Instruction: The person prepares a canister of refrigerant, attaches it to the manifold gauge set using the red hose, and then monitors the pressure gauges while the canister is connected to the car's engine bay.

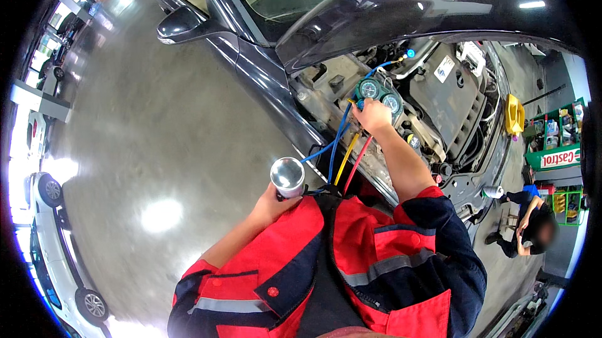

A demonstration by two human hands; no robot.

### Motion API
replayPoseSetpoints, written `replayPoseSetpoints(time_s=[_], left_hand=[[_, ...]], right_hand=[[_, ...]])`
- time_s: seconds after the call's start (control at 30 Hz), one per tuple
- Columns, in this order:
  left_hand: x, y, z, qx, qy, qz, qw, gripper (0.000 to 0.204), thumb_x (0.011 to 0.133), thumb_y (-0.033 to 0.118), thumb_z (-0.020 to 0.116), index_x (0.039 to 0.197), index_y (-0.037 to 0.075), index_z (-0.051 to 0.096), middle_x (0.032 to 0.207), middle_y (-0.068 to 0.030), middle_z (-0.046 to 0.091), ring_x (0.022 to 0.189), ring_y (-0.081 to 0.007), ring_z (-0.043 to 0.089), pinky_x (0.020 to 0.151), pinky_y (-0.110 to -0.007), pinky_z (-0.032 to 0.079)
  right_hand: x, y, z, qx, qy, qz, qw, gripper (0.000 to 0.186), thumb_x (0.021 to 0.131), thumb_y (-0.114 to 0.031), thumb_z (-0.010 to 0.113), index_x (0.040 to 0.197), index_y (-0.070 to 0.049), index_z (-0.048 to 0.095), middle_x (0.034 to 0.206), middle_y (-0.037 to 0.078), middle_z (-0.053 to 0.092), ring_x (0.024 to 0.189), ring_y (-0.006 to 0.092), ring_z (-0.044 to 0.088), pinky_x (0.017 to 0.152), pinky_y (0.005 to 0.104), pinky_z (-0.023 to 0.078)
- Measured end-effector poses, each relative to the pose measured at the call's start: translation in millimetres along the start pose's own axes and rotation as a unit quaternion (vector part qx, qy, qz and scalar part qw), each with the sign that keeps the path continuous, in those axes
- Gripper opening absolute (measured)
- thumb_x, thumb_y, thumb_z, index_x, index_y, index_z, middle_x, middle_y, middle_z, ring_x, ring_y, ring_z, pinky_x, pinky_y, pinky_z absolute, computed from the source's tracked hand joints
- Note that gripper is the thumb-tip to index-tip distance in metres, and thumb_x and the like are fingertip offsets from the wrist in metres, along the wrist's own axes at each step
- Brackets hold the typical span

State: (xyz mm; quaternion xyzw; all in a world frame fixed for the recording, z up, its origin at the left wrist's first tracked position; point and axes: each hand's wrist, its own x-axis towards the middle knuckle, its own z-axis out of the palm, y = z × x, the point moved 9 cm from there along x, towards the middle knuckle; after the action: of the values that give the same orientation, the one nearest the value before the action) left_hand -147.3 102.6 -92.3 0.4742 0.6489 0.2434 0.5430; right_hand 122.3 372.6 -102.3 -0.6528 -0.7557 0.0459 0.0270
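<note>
My left hand is wrapped round a small metal can, whose shiny round silver end faces up. A blue hose runs from beside the can towards the gauges. My right hand grips the manifold gauge set over the fender side of the engine bay; its fingertips are partly hidden at the valve area. Two round dials show beyond the hand. A yellow hose and a red hose hang below it towards my jacket. Farther off, a blue coupler sits on a line in the engine bay.
The dark car's raised hood arches over the engine cover. Its side mirror juts out at left. A yellow jug stands on the car's front edge. At right, a person sits near a green shelf.
</note>
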Motion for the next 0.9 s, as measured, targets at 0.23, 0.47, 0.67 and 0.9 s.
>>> replayPoseSetpoints(time_s=[0.23,0.47,0.67,0.9], left_hand=[[3,-8,-2,0.033,0.006,0.009,0.999,0.076,0.077,0.038,0.080,0.134,0.002,0.045,0.123,-0.0171,0.062,0.116,-0.0259,0.059,0.098,-0.035,0.044],[7,-15,0,0.046,0.004,0.025,0.999,0.077,0.077,0.039,0.080,0.135,0.003,0.044,0.122,-0.0175,0.062,0.116,-0.0271,0.059,0.098,-0.036,0.045],[5,-12,1,0.039,0.002,0.037,0.999,0.075,0.077,0.038,0.080,0.135,0.004,0.045,0.122,-0.0171,0.062,0.116,-0.0263,0.059,0.098,-0.035,0.044],[6,-13,5,0.027,-0.009,0.031,0.999,0.077,0.078,0.037,0.080,0.136,0.003,0.043,0.123,-0.0168,0.062,0.117,-0.0259,0.058,0.099,-0.035,0.044]], right_hand=[[-1,2,1,0.005,0.018,-0.001,1.000,0.053,0.088,-0.055,0.055,0.090,-0.002,0.063,0.088,0.017,0.069,0.082,0.0329,0.069,0.072,0.0449,0.055],[-4,0,-5,0.003,0.006,0.016,1.000,0.053,0.088,-0.053,0.056,0.092,-0.001,0.062,0.091,0.018,0.069,0.085,0.0346,0.069,0.076,0.0458,0.054],[-5,1,-3,0.018,0.018,0.013,1.000,0.052,0.087,-0.054,0.057,0.092,-0.003,0.064,0.089,0.016,0.069,0.082,0.0324,0.069,0.074,0.0470,0.053],[-6,4,0,0.015,0.014,0.013,1.000,0.051,0.088,-0.053,0.057,0.097,-0.003,0.061,0.094,0.017,0.068,0.087,0.0336,0.068,0.078,0.0466,0.052]])
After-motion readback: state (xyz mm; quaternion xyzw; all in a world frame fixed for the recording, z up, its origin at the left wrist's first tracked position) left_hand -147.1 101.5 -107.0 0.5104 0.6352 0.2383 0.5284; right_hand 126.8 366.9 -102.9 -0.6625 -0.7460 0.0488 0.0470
